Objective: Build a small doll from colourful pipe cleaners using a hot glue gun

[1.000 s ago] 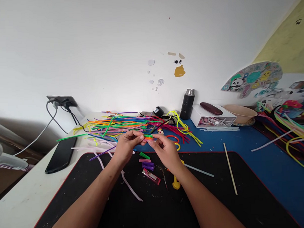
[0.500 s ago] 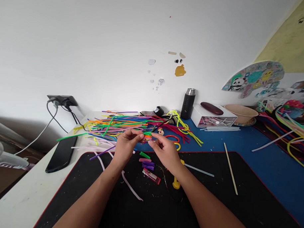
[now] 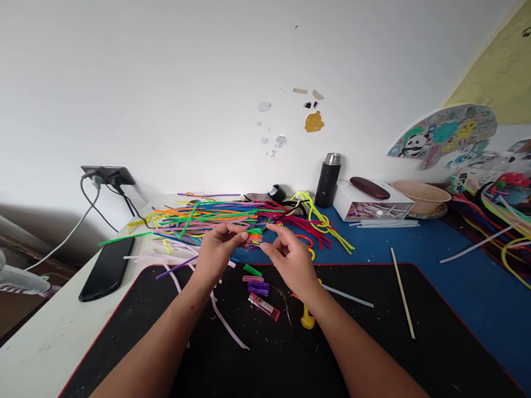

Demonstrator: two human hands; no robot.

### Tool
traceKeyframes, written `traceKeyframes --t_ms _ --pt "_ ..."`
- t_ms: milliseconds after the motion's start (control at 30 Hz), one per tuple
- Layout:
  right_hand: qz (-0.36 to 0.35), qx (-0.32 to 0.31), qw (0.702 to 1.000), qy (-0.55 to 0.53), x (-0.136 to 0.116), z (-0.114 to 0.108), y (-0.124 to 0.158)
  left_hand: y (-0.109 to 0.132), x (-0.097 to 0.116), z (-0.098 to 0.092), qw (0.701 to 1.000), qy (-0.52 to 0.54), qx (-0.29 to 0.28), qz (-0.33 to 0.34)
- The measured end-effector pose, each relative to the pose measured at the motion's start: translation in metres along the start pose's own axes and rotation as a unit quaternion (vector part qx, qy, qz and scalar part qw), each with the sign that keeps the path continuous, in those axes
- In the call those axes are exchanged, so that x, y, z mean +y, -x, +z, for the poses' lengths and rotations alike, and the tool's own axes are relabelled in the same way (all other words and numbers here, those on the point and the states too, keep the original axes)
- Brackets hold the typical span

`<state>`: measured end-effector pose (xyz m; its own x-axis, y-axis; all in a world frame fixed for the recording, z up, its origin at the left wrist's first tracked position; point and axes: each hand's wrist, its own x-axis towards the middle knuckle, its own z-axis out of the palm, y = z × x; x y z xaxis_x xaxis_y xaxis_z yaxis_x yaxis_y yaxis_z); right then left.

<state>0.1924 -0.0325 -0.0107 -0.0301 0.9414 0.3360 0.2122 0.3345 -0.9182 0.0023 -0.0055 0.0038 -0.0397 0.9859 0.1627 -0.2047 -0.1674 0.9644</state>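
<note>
Between the thumb and fingers of my left hand [image 3: 218,250] is a small bundle of folded pipe cleaners [image 3: 255,235], with green and orange showing. My right hand [image 3: 291,257] is just right of the bundle, thumb and index finger apart around its end, with nothing visible gripped. Below the hands on the black mat [image 3: 237,374] lie a short green piece [image 3: 252,270], a pink piece [image 3: 253,279] and folded purple pieces [image 3: 259,288]. Nearer me is a pinkish-red lighter [image 3: 264,307]. My right forearm partly covers a yellow tool [image 3: 307,319].
Behind my hands spreads a pile of colourful pipe cleaners [image 3: 222,215]. A black flask [image 3: 327,182], white box [image 3: 343,203] and beige bowl [image 3: 420,198] stand along the wall. A phone [image 3: 106,268] lies left; a wooden stick [image 3: 402,293] and translucent stick [image 3: 349,296] lie right.
My right thumb and index finger have drawn slightly away from the bundle, exposing more of it. My left hand has shifted slightly left, still holding the bundle.
</note>
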Motion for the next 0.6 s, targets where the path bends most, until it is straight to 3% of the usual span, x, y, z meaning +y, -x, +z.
traceKeyframes --t_ms 233,600 --pt "-0.011 -0.037 0.998 0.050 0.0029 0.0007 0.0009 0.0042 0.0022 0.0037 0.999 -0.002 -0.040 -0.017" --pt "-0.043 -0.012 0.992 0.119 0.0036 -0.0006 -0.0007 0.0032 -0.0019 0.0024 0.998 0.010 -0.054 -0.021"
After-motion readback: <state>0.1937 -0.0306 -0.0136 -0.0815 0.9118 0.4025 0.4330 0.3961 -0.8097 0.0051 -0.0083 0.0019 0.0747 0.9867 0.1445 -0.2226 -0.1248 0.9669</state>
